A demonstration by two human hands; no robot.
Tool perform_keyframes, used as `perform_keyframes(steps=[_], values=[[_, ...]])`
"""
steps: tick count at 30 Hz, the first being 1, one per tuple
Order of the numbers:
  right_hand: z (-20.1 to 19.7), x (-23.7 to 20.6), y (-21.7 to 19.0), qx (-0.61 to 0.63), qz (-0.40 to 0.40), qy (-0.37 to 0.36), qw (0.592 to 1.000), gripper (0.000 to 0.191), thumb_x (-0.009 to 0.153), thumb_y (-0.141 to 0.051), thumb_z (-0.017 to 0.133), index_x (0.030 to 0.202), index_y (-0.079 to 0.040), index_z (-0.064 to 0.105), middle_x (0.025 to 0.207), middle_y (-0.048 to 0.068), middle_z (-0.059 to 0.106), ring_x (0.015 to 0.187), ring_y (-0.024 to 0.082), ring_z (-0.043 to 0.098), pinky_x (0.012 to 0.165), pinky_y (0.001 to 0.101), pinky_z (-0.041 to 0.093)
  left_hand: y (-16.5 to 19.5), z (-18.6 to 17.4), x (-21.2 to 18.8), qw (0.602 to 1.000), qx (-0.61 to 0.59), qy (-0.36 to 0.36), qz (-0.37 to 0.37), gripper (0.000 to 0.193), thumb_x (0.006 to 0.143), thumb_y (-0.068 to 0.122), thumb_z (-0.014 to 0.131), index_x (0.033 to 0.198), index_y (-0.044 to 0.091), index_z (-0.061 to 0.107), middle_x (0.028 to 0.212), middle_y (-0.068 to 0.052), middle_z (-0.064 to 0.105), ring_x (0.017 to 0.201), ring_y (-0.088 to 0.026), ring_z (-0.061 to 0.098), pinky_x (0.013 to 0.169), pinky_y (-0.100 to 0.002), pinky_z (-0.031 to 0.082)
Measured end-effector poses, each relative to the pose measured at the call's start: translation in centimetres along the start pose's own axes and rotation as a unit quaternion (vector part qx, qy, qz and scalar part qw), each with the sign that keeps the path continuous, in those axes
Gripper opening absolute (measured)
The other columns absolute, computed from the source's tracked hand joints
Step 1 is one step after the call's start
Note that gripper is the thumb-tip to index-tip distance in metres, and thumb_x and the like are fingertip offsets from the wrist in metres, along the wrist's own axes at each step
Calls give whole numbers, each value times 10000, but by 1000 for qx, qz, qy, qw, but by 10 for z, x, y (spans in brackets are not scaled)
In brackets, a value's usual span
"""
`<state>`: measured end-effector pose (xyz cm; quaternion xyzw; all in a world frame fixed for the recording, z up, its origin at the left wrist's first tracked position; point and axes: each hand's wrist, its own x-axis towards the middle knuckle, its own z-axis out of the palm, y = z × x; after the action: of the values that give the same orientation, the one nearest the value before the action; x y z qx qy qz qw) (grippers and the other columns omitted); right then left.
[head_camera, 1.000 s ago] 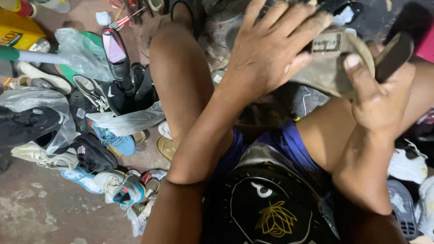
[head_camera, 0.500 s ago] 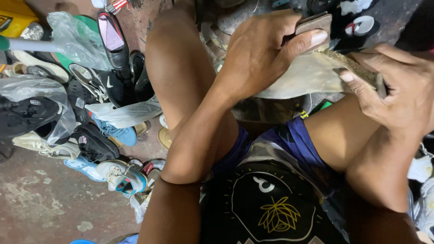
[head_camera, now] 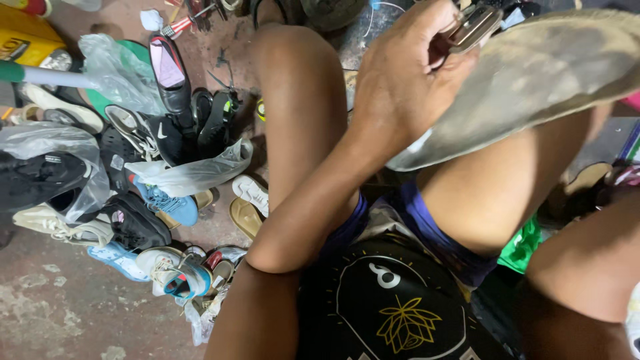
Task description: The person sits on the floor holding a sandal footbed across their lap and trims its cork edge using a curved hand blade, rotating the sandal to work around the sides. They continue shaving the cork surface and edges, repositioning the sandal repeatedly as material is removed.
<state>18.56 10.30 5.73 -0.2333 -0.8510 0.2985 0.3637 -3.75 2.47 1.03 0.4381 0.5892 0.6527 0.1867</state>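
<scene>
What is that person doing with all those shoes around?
A person sits on the floor with knees up, holding a worn, dirty shoe sole over their lap. The left hand presses a small flat tool against it. The right hand is out of view, only its forearm shows. To the left lies a pile of shoes, some wrapped in clear plastic bags.

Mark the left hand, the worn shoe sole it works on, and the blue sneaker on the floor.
left hand (head_camera: 407,80), head view, back of the hand
worn shoe sole (head_camera: 540,80), head view, dusty underside
blue sneaker (head_camera: 170,203), head view, side of the upper
</scene>
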Motion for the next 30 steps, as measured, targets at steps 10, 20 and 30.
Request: perform_keyframes(steps=[10, 20, 30], values=[[18, -71, 65, 208, -47, 174, 961, 336, 1088, -315, 479, 1173, -9, 591, 1198, 160, 644, 1071, 248, 669, 970, 399, 543, 13, 18, -36, 987, 72, -64, -127, 271, 1022, 271, 630, 991, 30, 509, 849, -137, 576, 723, -316, 619, 722, -441, 481], [59, -63, 15, -3, 48, 156, 987, 559, 1203, -451, 500, 1433, 57, 540, 1330, 159, 620, 1205, 220, 632, 1080, 325, 507, 59, 13, -74, 989, 136, -41, 32, 361, 999, 314, 715, 1198, 65, 547, 1090, -110, 575, 956, -301, 639, 804, -358, 541], [58, -52, 11, 125, 82, 124, 981, 623, 1155, -475, 576, 1456, 69, 550, 1304, 146, 662, 1168, 197, 647, 1083, 324, 517, 53, 29, -83, 993, 98, -55, 27, 345, 976, 279, 753, 1171, 53, 579, 1085, -119, 620, 930, -276, 677, 812, -334, 557]])
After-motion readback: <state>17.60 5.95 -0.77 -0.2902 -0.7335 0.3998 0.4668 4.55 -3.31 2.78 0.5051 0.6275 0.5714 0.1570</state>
